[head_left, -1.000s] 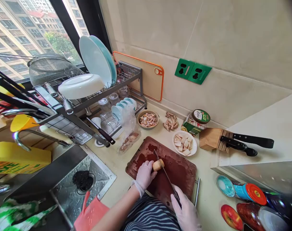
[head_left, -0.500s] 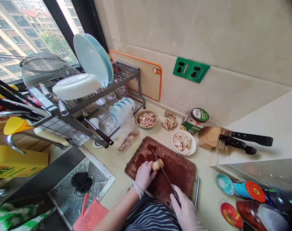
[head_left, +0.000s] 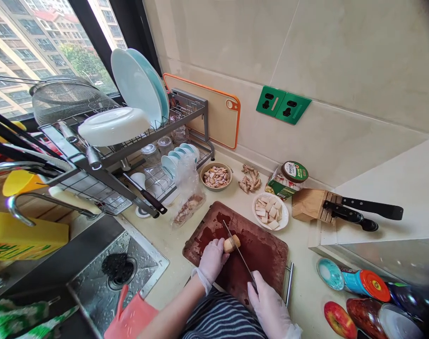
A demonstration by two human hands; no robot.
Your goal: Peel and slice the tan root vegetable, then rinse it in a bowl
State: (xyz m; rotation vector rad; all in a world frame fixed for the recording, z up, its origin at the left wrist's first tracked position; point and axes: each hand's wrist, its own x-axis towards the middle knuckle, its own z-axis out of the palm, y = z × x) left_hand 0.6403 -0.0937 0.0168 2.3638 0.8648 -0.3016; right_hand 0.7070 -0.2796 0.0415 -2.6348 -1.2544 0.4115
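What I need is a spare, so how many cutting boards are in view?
2: the brown cutting board lying flat on the counter, and the orange-rimmed board propped against the wall, partly behind the dish rack. Others may be hidden.

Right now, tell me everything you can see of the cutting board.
The cutting board is a dark reddish-brown, roughly rectangular slab with rounded corners and a worn-looking edge; its material is uncertain. Darker, wet-looking patches mark its surface. It lies flat on the pale counter, set at an angle. A pale food piece rests on it, steadied by the gloved left hand, with the knife across it. A metal bar shows beside its right edge; whether they join is unclear.
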